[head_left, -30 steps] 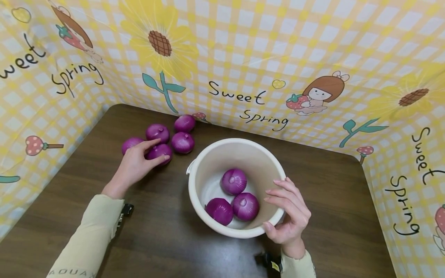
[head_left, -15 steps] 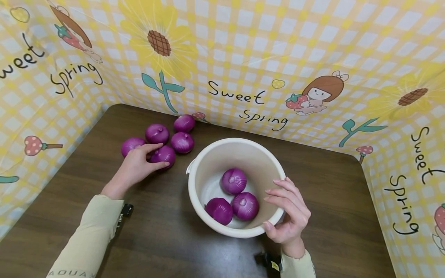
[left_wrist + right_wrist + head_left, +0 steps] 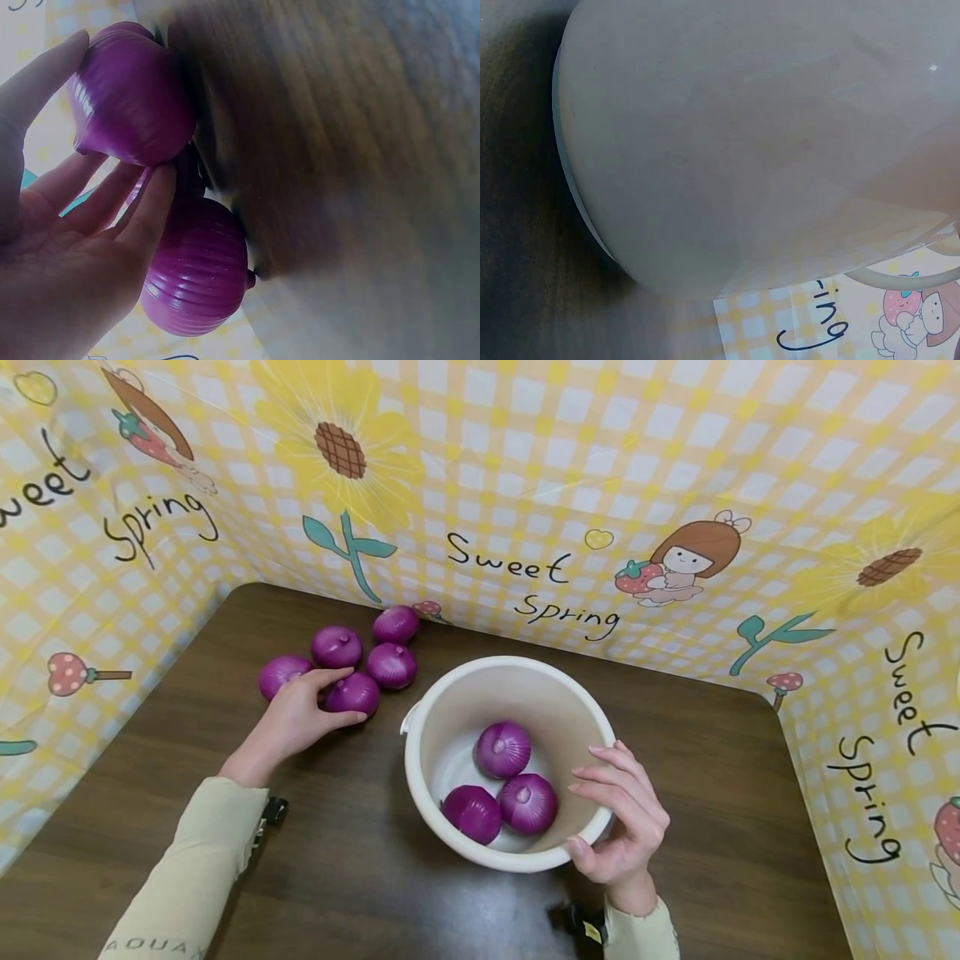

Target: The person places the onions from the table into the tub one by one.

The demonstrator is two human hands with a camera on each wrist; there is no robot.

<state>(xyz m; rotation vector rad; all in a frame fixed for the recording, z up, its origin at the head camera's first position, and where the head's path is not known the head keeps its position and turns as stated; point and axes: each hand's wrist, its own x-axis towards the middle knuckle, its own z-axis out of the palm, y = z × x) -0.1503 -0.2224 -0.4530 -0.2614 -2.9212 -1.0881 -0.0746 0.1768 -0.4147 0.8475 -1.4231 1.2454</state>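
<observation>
My left hand [image 3: 302,710] holds a purple onion [image 3: 352,694] between thumb and fingers at the table's left. In the left wrist view the thumb presses one side of that onion [image 3: 135,97] and fingers lie against the other. A second onion [image 3: 199,270] sits just past those fingers. My right hand [image 3: 626,818] grips the rim of a cream bucket [image 3: 510,664], with fingertips over its inside. Three onions [image 3: 503,749] lie on the bucket's bottom. The right wrist view is mostly filled by the bucket's outer wall [image 3: 705,150].
Several more onions [image 3: 337,647] are grouped at the back left of the dark wooden table [image 3: 720,793], around the held one. A handle joint [image 3: 409,718] sticks out at the bucket's left. Yellow checked cloth [image 3: 525,485] rises behind the table and on both sides.
My left hand has taken hold of the near onion and shifted it slightly right and toward me. The right hand and the bucket have stayed in place.
</observation>
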